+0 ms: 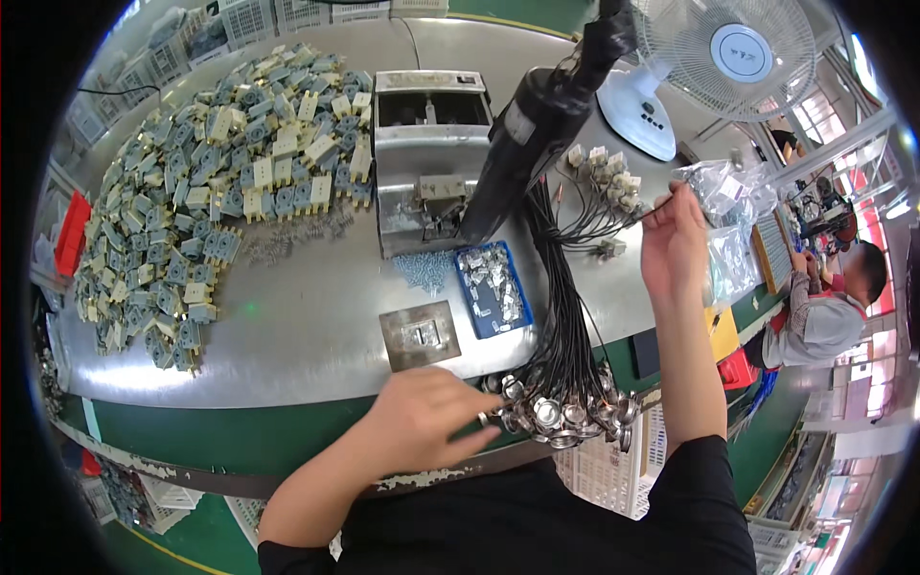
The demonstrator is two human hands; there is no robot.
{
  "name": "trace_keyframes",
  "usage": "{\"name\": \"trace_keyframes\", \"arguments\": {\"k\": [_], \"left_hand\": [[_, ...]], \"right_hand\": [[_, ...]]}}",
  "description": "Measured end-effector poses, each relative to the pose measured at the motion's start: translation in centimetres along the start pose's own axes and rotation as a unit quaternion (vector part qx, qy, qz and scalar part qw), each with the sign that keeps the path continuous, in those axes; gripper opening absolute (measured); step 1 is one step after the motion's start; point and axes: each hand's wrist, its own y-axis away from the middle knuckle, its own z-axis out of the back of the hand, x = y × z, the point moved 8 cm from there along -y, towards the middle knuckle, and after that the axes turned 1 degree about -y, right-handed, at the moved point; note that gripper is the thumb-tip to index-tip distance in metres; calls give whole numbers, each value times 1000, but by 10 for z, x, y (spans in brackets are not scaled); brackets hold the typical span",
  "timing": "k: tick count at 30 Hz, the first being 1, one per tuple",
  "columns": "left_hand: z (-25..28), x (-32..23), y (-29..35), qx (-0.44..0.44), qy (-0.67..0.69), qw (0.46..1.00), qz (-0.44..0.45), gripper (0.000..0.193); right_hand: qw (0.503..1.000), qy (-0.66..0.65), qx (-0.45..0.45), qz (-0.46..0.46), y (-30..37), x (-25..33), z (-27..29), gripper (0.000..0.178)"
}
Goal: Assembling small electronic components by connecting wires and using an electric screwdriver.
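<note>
My right hand [677,238] is raised at the right of the bench, its fingertips pinched on a black cable [628,222]. That cable runs back to a tied bundle of black cables [559,307]. Round shiny metal parts [548,414] hang at the bundle's near ends, over the front edge. Beside them is my left hand [428,419], slightly blurred, thumb and forefinger apart and nothing visible between them. At the bundle's far ends lie several cream-coloured connector blocks [606,180]. Just beyond my left hand sits a flat metal plate fixture [420,334].
A large heap of grey and cream blocks [240,144] covers the left. A metal machine [431,158] with a black cylinder [522,134] stands mid-bench, near a blue tray [494,287] of small metal pieces and some screws [422,271]. A fan [637,115] and plastic bags [733,259] are at right; a person [824,311] sits beyond.
</note>
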Motion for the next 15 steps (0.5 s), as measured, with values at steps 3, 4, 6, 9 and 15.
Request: {"name": "trace_keyframes", "arguments": {"k": [3,4,6,9,15], "left_hand": [[-17,-14,3,44,-44,998,-31,37],[-18,-12,4,45,-49,997,-40,39],[-14,-9,4,62,-54,995,-53,50],[12,15,8,-2,-37,998,59,59],[39,55,28,-217,355,878,237,47]], "right_hand": [[999,-34,1,6,-7,-7,-15,19],[999,0,-18,27,-2,-13,-33,22],[917,340,173,116,31,2,-97,23],[754,340,517,222,89,-11,-178,14],[699,405,568,157,121,-50,-206,16]]}}
